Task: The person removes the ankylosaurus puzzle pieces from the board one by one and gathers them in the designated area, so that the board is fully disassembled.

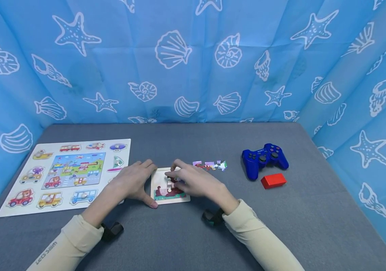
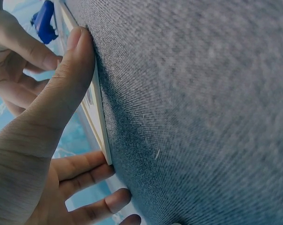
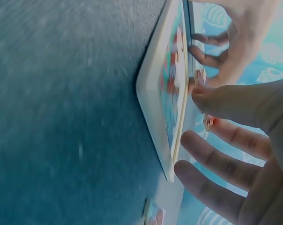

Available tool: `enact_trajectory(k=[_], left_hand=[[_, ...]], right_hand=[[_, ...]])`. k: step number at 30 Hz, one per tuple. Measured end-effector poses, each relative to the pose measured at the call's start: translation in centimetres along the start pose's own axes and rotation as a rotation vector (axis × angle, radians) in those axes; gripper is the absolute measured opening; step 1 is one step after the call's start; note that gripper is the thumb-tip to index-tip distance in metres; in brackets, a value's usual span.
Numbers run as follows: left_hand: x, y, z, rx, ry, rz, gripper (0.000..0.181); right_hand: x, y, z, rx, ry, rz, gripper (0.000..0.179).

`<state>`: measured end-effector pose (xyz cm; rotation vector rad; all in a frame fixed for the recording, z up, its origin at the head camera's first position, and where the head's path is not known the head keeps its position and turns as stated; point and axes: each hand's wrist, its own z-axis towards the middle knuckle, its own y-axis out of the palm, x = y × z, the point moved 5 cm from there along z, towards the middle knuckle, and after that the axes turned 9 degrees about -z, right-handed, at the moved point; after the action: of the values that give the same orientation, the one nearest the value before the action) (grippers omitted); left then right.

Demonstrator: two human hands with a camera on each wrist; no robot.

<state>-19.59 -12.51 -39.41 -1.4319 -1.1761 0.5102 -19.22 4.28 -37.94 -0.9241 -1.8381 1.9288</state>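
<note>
Pinching one puzzle piece between thumb and finger: right hand, above puzzle tray. Left hand: thumb and fingers spread, merely touching tray's left edge. Tray: flat on desk, between hands.

"SONY" on controller, "Let's Slim" on sleeve

2 hands, 2 puzzle boards
</note>
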Motion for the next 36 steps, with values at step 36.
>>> enact_trajectory(k=[36], left_hand=[[0.0, 0.0, 0.0, 0.007, 0.011, -0.003, 0.114]], right_hand=[[7.2, -1.1, -6.3, -0.025, 0.162, 0.066, 0.042]])
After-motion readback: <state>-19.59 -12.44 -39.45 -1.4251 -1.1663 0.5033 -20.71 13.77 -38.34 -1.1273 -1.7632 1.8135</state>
